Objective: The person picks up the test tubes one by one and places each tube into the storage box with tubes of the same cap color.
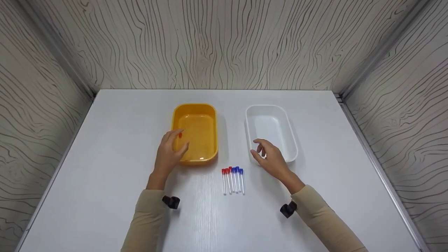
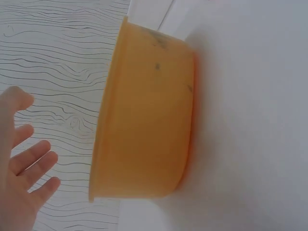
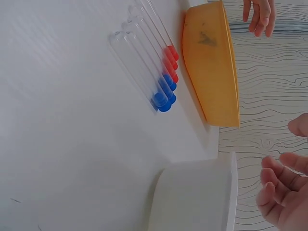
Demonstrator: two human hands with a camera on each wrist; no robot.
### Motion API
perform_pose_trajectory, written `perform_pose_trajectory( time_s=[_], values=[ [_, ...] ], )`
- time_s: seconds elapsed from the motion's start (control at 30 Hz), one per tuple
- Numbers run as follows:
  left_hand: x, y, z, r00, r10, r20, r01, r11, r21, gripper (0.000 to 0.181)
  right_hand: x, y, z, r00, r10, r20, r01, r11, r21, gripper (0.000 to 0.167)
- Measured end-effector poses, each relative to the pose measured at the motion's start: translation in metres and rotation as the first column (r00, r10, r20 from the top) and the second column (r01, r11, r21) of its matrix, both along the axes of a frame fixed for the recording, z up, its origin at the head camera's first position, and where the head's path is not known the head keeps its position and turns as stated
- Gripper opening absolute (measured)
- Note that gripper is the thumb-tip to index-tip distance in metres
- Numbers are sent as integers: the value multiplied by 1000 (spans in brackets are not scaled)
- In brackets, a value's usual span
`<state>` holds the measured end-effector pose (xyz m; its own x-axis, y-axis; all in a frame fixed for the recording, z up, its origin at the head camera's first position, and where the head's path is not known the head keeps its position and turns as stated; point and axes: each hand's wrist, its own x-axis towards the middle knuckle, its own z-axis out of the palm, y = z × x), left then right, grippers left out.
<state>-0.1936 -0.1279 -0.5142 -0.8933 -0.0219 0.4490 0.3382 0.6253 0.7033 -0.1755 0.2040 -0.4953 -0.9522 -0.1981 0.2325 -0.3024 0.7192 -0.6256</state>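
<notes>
My left hand (image 1: pixel 168 155) hovers over the near left rim of the yellow tray (image 1: pixel 216 140), thumb and fingers apart. A small red thing (image 1: pixel 180 135) shows beside its fingertips; whether it lies in the tray or touches the hand is unclear. In the left wrist view the fingers (image 2: pixel 36 166) are spread, with nothing seen between them. Above the near end of the white tray (image 1: pixel 292 140) is my right hand (image 1: pixel 271 159), loosely bent, thumb apart from fingers. The right wrist view shows no object in that hand (image 3: pixel 288 192).
Several clear tubes with red caps (image 1: pixel 226 170) and blue caps (image 1: pixel 237 170) lie side by side on the white table (image 1: pixel 203 224), between and nearer than the trays. Wood-patterned panels (image 1: pixel 210 45) stand behind and at both sides.
</notes>
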Motion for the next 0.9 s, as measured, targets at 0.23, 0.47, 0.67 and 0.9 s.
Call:
perform_pose_trajectory(
  time_s=[0.23, 0.47, 0.67, 0.9],
  values=[
    [4, -10, -17, 1000, -12, -14, 14, 995, 99, 40, 9, -3, -5, 997, 70, 33, -69, 997, -17, 28],
    [3, -22, -36, 1000, 14, 22, -18, 974, 226, 41, 18, -10, -12, 982, 155, 109, -156, 988, 2, 32],
    [3, -30, -51, 971, -57, 232, -28, 937, 349, 55, 23, -15, -26, 962, 205, 178, -215, 976, 38, 38],
    [3, -36, -59, 878, -155, 452, -45, 915, 401, 78, 24, -21, -38, 945, 242, 218, -270, 957, 105, 50]
  ],
)
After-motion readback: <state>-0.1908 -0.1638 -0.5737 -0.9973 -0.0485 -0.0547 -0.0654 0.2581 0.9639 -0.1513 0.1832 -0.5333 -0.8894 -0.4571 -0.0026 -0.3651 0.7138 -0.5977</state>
